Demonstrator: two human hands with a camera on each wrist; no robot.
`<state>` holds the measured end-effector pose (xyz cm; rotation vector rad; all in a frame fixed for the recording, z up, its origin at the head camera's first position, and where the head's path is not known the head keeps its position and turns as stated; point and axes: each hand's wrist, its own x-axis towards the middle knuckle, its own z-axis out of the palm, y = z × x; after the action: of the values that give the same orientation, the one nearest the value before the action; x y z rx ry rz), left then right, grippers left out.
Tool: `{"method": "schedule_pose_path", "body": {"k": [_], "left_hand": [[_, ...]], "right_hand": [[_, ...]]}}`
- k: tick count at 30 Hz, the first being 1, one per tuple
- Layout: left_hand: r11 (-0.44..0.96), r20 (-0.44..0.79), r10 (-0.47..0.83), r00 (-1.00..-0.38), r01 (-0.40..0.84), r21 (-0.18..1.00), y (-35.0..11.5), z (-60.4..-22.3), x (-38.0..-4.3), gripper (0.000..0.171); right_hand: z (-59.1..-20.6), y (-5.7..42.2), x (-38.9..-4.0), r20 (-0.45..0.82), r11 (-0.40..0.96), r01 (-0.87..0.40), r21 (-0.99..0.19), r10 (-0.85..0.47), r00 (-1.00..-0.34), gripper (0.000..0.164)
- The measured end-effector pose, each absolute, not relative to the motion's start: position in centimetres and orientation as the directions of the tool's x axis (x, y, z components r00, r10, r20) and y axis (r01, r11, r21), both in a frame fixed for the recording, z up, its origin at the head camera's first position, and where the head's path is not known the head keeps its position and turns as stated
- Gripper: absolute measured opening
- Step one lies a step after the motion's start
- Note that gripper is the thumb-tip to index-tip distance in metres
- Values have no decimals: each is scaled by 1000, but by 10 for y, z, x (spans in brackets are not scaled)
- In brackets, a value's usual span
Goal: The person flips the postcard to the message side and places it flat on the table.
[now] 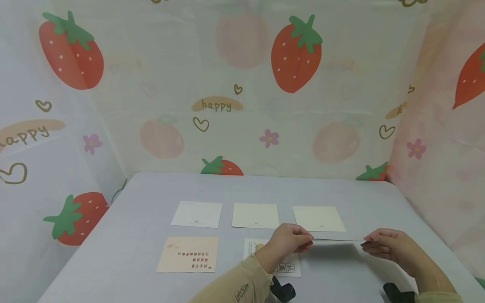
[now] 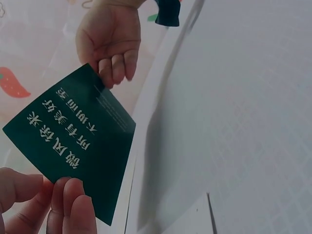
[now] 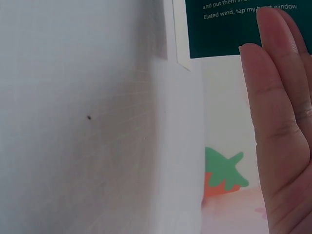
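A dark green postcard (image 2: 100,161) with pale printed characters is held flat above the table between both hands. In the head view the card (image 1: 337,240) appears almost edge-on, a shadow beneath it. The left hand (image 1: 286,244) pinches its left end with thumb and fingers; the right hand (image 1: 394,250) pinches the opposite end. In the right wrist view, fingers (image 3: 275,83) lie against the green face, which carries small English lines. Partly behind the left hand lies a white card (image 1: 291,267) with boxed characters and a yellow drawing.
Three cream-white cards lie in a back row: a left one (image 1: 197,213), a middle one (image 1: 254,215) and a right one (image 1: 320,219). A peach card (image 1: 187,254) with red text lies front left. Strawberry-patterned cloth (image 1: 223,143) encloses the white table (image 1: 113,261).
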<state>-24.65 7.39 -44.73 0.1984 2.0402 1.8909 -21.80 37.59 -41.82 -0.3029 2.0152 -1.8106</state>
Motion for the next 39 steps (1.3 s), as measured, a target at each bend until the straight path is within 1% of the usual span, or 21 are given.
{"method": "schedule_pose_path", "body": {"k": [3, 7, 10, 19, 23, 26, 28, 31, 35, 39], "left_hand": [[101, -159, 335, -929, -132, 986, 74, -447, -246, 12], [111, -158, 332, -930, -128, 986, 74, -447, -246, 9], [117, -162, 326, -931, -130, 985, 74, -447, -246, 6], [144, -168, 317, -933, -128, 981, 75, -447, -246, 3], [120, -164, 324, -932, -131, 984, 76, -449, -246, 4], [117, -160, 323, -933, -128, 985, 77, -450, -246, 4], [139, -159, 317, -935, -120, 983, 77, -450, -246, 4], [157, -159, 299, -941, -116, 981, 78, -451, -246, 4], [145, -164, 284, -945, -126, 981, 80, -453, -247, 5], [116, -175, 285, -942, -148, 982, 81, -455, -249, 11]], "right_hand": [[-418, 375, -218, -172, 153, 118, -981, -412, -895, 28], [-418, 371, -218, -200, 231, 128, -965, -325, -924, 21], [-418, 368, -217, -198, 278, 120, -953, -273, -941, 18], [-421, 364, -217, -211, 342, 129, -931, -213, -954, 20], [-422, 362, -217, -231, 353, 159, -922, -172, -958, 15], [-424, 361, -217, -246, 358, 185, -915, -132, -960, 19], [-425, 360, -218, -258, 362, 204, -910, -107, -960, 26], [-427, 360, -217, -271, 377, 213, -901, -108, -956, 35], [-430, 361, -217, -283, 401, 213, -891, -124, -951, 31], [-434, 359, -216, -295, 421, 236, -876, -79, -952, 25]]}}
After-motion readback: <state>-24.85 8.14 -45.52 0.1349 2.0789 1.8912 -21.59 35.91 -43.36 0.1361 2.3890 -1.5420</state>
